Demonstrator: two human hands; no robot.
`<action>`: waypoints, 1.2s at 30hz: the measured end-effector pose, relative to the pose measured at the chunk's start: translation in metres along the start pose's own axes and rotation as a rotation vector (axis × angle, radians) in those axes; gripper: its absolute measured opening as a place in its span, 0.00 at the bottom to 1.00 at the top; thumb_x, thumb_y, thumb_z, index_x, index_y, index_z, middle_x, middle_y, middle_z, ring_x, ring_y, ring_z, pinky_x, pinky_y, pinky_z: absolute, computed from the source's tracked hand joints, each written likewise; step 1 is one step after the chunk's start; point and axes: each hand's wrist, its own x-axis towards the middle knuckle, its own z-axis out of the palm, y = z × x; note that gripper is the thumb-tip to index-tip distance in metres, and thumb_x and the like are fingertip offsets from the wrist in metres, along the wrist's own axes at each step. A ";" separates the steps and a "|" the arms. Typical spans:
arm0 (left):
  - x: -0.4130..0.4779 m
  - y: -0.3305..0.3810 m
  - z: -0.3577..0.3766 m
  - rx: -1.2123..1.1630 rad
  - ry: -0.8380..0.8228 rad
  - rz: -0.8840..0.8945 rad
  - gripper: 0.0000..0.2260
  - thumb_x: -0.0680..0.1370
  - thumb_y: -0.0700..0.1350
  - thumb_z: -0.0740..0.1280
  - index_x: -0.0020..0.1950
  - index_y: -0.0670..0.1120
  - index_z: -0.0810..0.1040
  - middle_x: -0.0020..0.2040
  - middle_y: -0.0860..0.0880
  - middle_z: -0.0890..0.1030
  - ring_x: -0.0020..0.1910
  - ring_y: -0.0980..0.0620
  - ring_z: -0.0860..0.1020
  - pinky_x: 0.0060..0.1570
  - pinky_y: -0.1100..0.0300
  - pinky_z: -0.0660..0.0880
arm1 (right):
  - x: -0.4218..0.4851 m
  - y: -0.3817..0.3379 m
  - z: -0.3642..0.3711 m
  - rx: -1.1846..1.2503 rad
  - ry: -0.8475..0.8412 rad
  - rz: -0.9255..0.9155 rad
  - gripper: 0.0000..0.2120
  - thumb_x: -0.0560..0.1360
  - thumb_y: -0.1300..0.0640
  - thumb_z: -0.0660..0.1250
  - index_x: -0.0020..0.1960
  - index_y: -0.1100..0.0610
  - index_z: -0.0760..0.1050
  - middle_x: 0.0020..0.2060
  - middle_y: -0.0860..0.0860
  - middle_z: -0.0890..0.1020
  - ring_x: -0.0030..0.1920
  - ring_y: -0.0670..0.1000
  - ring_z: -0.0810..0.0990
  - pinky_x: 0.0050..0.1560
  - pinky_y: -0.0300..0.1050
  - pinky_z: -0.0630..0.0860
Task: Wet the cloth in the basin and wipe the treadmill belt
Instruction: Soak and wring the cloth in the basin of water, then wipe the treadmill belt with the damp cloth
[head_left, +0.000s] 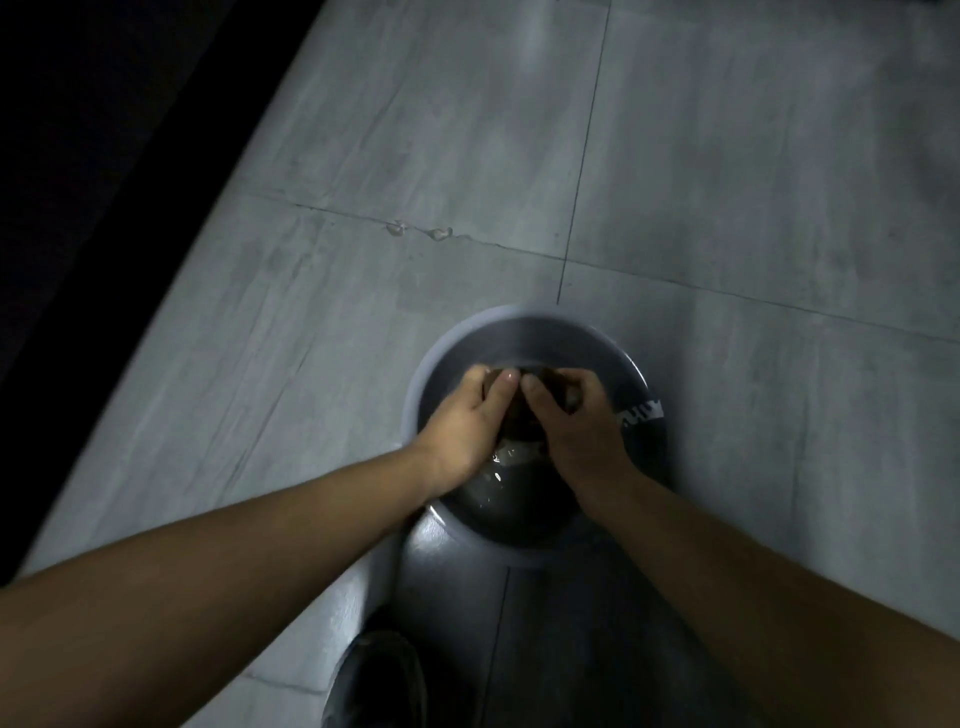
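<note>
Left hand (462, 418), right hand (579, 423) tight round cloth (521, 427)

Both forearms (234, 556) are bare; one dark, rounded shoe (376, 680) shows.

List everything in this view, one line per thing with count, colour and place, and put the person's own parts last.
basin: one, grey, on the floor at lower centre
water: a shallow pool, glinting, inside the basin
cloth: one, dark brown, bunched between both hands over the basin
white patch: one, patterned, on the basin's right inner wall
floor: grey tiles with dark joints, filling most of the view
spots: two, pale, on a tile joint beyond the basin
dark strip: one, black, along the left edge; cannot tell what it is
shoe: one, black, at the bottom edge
forearms: two, bare, reaching in from the bottom
left hand: fingers curled on the cloth
right hand: fingers curled on the cloth
</note>
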 end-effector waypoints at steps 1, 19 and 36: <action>-0.004 0.002 -0.002 -0.073 -0.003 -0.026 0.09 0.83 0.53 0.62 0.47 0.50 0.73 0.41 0.53 0.79 0.38 0.59 0.77 0.44 0.62 0.73 | -0.003 -0.004 -0.002 0.083 0.009 0.066 0.13 0.73 0.51 0.74 0.53 0.56 0.76 0.47 0.52 0.83 0.48 0.50 0.82 0.51 0.44 0.77; -0.238 0.077 -0.112 -0.615 0.373 -0.214 0.13 0.80 0.50 0.69 0.55 0.40 0.79 0.43 0.41 0.80 0.39 0.48 0.79 0.41 0.54 0.76 | -0.184 -0.132 0.083 0.422 -0.352 0.284 0.23 0.75 0.53 0.69 0.67 0.63 0.73 0.58 0.63 0.82 0.58 0.63 0.82 0.58 0.61 0.78; -0.507 -0.083 -0.433 -0.604 1.136 -0.296 0.14 0.81 0.54 0.65 0.48 0.42 0.77 0.40 0.43 0.79 0.40 0.53 0.76 0.48 0.50 0.76 | -0.414 -0.199 0.429 -0.288 -0.851 -0.255 0.07 0.81 0.52 0.63 0.59 0.50 0.74 0.48 0.47 0.82 0.44 0.49 0.84 0.30 0.46 0.79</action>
